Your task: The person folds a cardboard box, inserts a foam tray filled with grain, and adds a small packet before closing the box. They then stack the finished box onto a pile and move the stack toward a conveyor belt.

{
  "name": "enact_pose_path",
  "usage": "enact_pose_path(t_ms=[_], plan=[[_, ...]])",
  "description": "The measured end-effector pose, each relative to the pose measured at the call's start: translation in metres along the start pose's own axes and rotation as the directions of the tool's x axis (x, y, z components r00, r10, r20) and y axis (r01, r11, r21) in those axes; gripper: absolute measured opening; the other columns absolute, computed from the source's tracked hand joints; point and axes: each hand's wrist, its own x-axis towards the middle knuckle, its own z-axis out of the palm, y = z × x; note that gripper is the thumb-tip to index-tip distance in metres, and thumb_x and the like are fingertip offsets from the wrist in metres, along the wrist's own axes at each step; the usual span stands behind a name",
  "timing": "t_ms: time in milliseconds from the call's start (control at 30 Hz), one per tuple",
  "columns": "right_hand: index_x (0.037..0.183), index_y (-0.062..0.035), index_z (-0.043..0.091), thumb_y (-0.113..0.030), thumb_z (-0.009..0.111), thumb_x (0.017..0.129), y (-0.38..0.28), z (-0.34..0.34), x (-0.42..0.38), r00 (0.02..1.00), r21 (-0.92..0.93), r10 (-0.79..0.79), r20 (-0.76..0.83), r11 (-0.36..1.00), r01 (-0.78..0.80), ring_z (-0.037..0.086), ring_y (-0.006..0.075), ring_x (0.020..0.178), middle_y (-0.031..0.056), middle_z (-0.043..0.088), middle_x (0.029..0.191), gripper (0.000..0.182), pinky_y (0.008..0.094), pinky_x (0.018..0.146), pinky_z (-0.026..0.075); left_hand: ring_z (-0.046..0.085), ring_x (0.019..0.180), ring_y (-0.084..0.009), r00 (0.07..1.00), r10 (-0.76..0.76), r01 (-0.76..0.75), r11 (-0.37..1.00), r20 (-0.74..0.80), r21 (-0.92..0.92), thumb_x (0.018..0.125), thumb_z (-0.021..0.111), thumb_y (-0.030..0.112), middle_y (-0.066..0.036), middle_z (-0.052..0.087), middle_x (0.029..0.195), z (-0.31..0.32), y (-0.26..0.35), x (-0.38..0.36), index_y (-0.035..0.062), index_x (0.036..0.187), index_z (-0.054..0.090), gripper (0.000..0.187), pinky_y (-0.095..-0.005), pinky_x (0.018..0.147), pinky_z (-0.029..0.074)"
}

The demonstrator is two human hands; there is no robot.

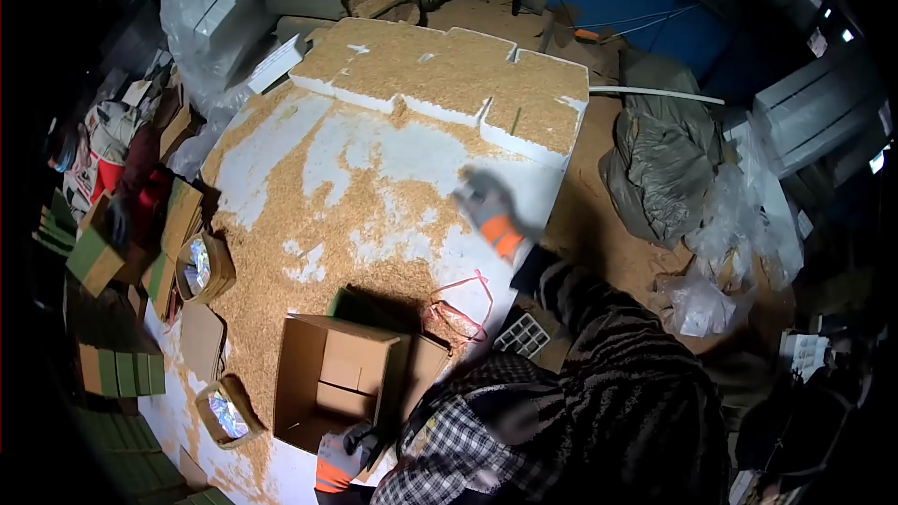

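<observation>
My left hand (343, 456), in a grey and orange glove, grips the near edge of an open cardboard box (361, 362). The box stands tilted toward the far side of the table, and its inside shows bare cardboard. Over the right side of the white table (472, 257) is my right hand (491, 210), gloved the same way, with its fingers smeared by motion. Nothing can be made out in it. Loose tan shavings or husks (309, 192) cover much of the tabletop. White foam trays (440, 75) filled with the same material lie beyond that hand.
Two small cartons (223, 266) (246, 432) with shiny contents stand along the table's left edge. A loop of pink string (482, 304) lies near the box. Green-and-brown boxes (120, 372) are stacked at left, near another person's dark glove (118, 222). Plastic-wrapped bundles (706, 304) sit at right.
</observation>
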Motion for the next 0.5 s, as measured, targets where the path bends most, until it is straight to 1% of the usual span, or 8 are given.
enact_pose_path(t_ms=[67,133,200,267,300,400,467,500], plan=[[0.134,0.0056,0.042,-0.023,0.077,0.079,0.085,-0.052,0.080,0.751,-0.088,-0.018,-0.660,0.995,-0.053,0.051,0.0257,0.118,0.0194,0.055,0.128,0.072,0.0342,0.102,0.039,0.066,0.077,-0.0347,0.997,-0.058,0.064,0.988,-0.049,0.141,0.082,0.066,0.025,-0.016,0.070,0.081,0.001,-0.001,-0.003,0.0039,0.092,0.071,0.024,-0.0398,0.072,0.051],[0.138,0.0071,0.041,-0.035,0.078,0.078,0.150,-0.105,0.120,0.544,0.013,0.340,-0.767,0.856,-0.516,0.049,0.0330,0.121,0.0224,0.050,0.136,0.082,0.0374,0.102,0.039,0.065,0.084,-0.0344,0.982,-0.126,0.132,0.991,-0.139,0.037,0.081,0.066,0.022,-0.015,0.070,0.086,0.012,-0.037,-0.011,0.0055,0.089,0.072,0.019,-0.0405,0.076,0.049],[0.127,0.0073,0.053,-0.046,0.070,0.082,0.209,-0.145,0.129,0.727,0.253,0.662,-0.181,0.746,-0.616,0.059,0.0323,0.108,0.0206,0.063,0.118,0.072,0.0406,0.093,0.044,0.060,0.104,-0.0365,0.920,-0.103,0.145,0.986,-0.377,0.085,0.083,0.063,0.016,-0.016,0.066,0.108,0.003,-0.008,-0.002,0.0046,0.097,0.069,0.019,-0.0434,0.090,0.046],[0.122,0.0066,0.057,-0.049,0.068,0.084,0.123,-0.142,0.122,0.660,0.410,0.709,-0.251,0.695,-0.591,0.060,0.0284,0.104,0.0180,0.065,0.116,0.068,0.0388,0.088,0.045,0.056,0.113,-0.0383,0.799,-0.002,0.086,0.990,-0.601,0.111,0.086,0.060,0.014,-0.018,0.062,0.118,0.002,-0.002,0.003,0.0034,0.105,0.067,0.023,-0.0456,0.099,0.042],[0.137,0.0036,0.046,-0.046,0.066,0.087,0.153,-0.135,0.131,0.704,0.264,0.662,-0.258,0.749,-0.608,0.046,0.0317,0.128,0.0165,0.048,0.141,0.073,0.0397,0.096,0.040,0.049,0.123,-0.0400,0.809,-0.057,0.208,0.959,-0.585,0.193,0.091,0.054,0.012,-0.021,0.056,0.127,-0.011,0.015,0.006,0.0023,0.115,0.062,0.027,-0.0471,0.107,0.035],[0.141,0.0017,0.042,-0.042,0.064,0.090,0.212,-0.118,0.132,0.744,0.224,0.613,-0.266,0.790,-0.570,0.046,0.0296,0.128,0.0117,0.047,0.143,0.070,0.0383,0.098,0.040,0.038,0.134,-0.0362,0.454,-0.086,0.386,0.916,-0.887,0.109,0.097,0.050,0.020,-0.019,0.042,0.144,-0.005,-0.006,-0.002,0.0028,0.131,0.054,0.038,-0.0457,0.110,0.029],[0.127,-0.0032,0.050,-0.033,0.063,0.092,0.207,-0.100,0.108,0.830,0.766,0.508,-0.232,0.621,-0.166,0.051,0.0223,0.111,0.0062,0.057,0.123,0.048,0.0399,0.090,0.045,0.035,0.136,-0.0326,0.266,-0.287,0.523,0.845,-0.920,-0.112,0.099,0.048,0.023,-0.016,0.034,0.150,0.014,-0.047,-0.019,0.0053,0.144,0.041,0.048,-0.0418,0.112,0.028],[0.119,-0.0038,0.055,-0.029,0.066,0.089,0.160,-0.110,0.089,0.849,0.711,0.470,-0.240,0.681,-0.177,0.054,0.0222,0.100,0.0070,0.060,0.112,0.040,0.0382,0.086,0.046,0.032,0.138,-0.0310,0.233,-0.470,0.250,0.875,-0.852,-0.414,0.098,0.050,0.023,-0.016,0.034,0.150,0.028,-0.070,-0.023,0.0031,0.144,0.038,0.051,-0.0415,0.114,0.025]])
